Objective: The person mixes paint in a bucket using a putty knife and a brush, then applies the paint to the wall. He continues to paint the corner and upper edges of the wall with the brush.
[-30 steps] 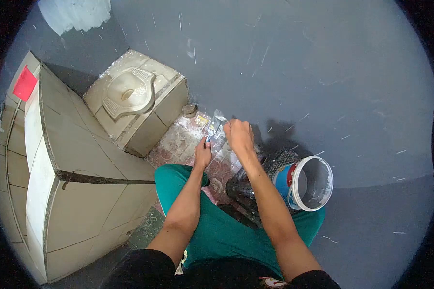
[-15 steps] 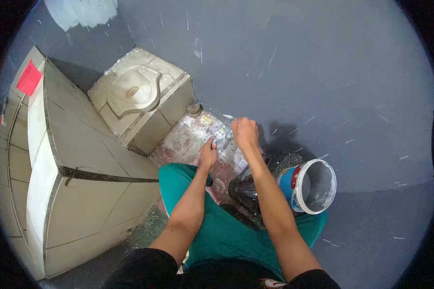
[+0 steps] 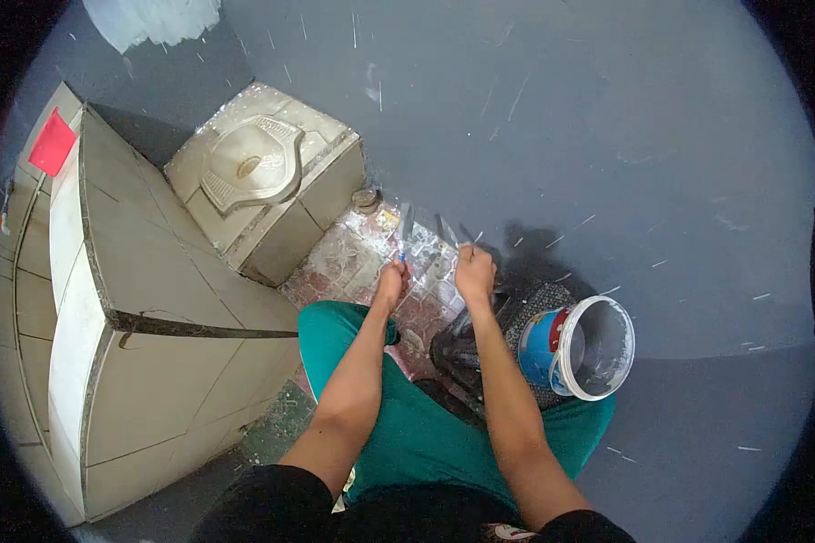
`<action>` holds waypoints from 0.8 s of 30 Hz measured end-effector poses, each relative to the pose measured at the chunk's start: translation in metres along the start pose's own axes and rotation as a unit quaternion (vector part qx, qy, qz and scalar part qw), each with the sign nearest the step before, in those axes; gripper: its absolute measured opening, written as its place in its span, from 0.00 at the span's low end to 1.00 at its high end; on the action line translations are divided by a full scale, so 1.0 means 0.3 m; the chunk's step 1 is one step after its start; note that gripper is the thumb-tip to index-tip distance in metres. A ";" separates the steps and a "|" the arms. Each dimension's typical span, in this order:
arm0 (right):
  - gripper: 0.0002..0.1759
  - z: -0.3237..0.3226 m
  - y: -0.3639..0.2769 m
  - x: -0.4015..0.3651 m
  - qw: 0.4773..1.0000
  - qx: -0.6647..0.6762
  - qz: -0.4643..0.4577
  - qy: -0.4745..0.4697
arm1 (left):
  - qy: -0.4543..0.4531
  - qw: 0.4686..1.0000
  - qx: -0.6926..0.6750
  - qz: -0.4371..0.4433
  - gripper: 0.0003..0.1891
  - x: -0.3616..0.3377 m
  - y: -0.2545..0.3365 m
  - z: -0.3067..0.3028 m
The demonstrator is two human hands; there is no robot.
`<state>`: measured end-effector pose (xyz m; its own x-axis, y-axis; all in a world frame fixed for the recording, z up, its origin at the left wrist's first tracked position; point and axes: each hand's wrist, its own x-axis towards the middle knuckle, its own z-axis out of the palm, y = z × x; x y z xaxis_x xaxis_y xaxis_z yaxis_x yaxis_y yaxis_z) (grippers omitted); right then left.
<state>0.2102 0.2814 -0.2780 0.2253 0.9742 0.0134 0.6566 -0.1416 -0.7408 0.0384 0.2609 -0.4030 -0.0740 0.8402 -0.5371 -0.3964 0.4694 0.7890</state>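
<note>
at the far edge of the tiled floor patch (image 3: 342,264), where it meets the grey wall (image 3: 607,136), the two hands now sit side by side. a second ago the right hand (image 3: 474,271) was higher and nearer the wall, over the blade held by the left hand (image 3: 390,286); it has since dropped back toward the knees and moved a little right, so the blades stand apart. the left hand has barely shifted.

each hand is closed round the handle of one tool. the left scraper (image 3: 407,224) has its long axis running from the fist straight up toward the wall, blade end away from the person. the right scraper (image 3: 445,230) points the same general way, leaning slightly left, its tip near the other blade; whether they touch cannot be told.

count: two scrapers, two hands, one white-rimmed bucket (image 3: 532,342) lying tilted by the right knee with its mouth facing right, one black bag (image 3: 457,353) just beside it, and one squat pan (image 3: 249,163) on its raised block beyond the patch's left corner.
</note>
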 end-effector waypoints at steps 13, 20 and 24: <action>0.21 -0.121 -0.209 -0.074 0.990 -0.106 -0.081 -0.054 | -0.156 0.965 -0.185 -0.100 0.14 -0.068 0.071 0.022; 0.21 -0.122 -0.216 -0.046 0.983 -0.136 -0.102 -0.076 | -0.202 0.965 -0.150 -0.076 0.15 -0.064 0.059 0.020; 0.20 -0.140 -0.234 -0.011 0.979 -0.151 -0.107 -0.081 | -0.215 0.965 -0.135 -0.060 0.17 -0.059 0.042 0.020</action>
<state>0.1936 0.2809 -0.1979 -0.0419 0.9989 0.0211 0.8649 0.0468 -0.4998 0.0403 0.2536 -0.3819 0.3507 0.8463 -0.4010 -0.6067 0.5315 0.5912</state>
